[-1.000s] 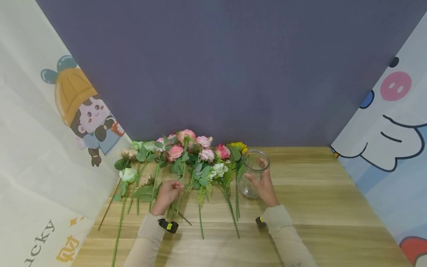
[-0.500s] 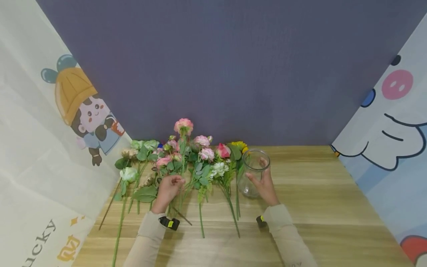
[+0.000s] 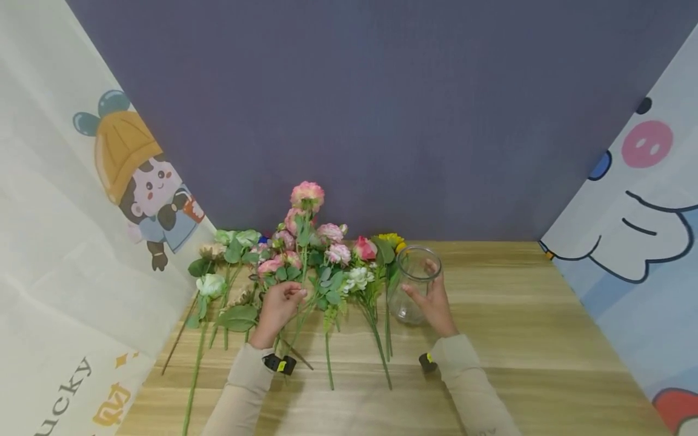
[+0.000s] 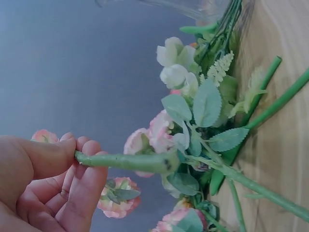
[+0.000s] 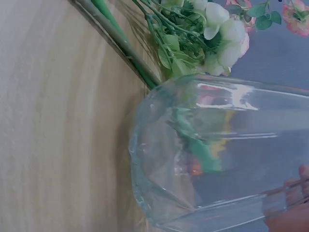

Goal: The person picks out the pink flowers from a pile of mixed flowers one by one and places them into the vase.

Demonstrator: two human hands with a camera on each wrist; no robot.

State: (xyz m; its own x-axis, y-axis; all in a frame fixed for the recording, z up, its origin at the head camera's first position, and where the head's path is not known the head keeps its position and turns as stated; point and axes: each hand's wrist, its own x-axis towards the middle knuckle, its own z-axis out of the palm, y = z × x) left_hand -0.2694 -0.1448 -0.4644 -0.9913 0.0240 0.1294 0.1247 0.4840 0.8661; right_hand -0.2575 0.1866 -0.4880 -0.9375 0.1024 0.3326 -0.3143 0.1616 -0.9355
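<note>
- A pink flower is pinched by its green stem in the left hand, thumb against fingers; its head shows above the other blooms in the head view.
- A clear glass vase stands upright on the table, mouth upward, just right of the flowers; the pink flower is outside it.
- The right hand grips the vase from its right side, thumb and fingers spread around the glass. The two hands are well apart.
- Just beside the vase, on its left, are a yellow flower at the back and a deep pink rose, with a white flower cluster in front of the rose.
- Between the hands, pale pink blooms lie with green leaves and stems pointing toward the person.
- Left of the left hand lies a pale green-white rose, its long stem running to the near edge of the view.
- A black strap sits at the left wrist, over a light sleeve.
- Under everything is a wood-grained table.
- Behind it rises a dark grey-blue panel.
- Printed sheets flank it: a cartoon child on the left, a pink snout on the right.
</note>
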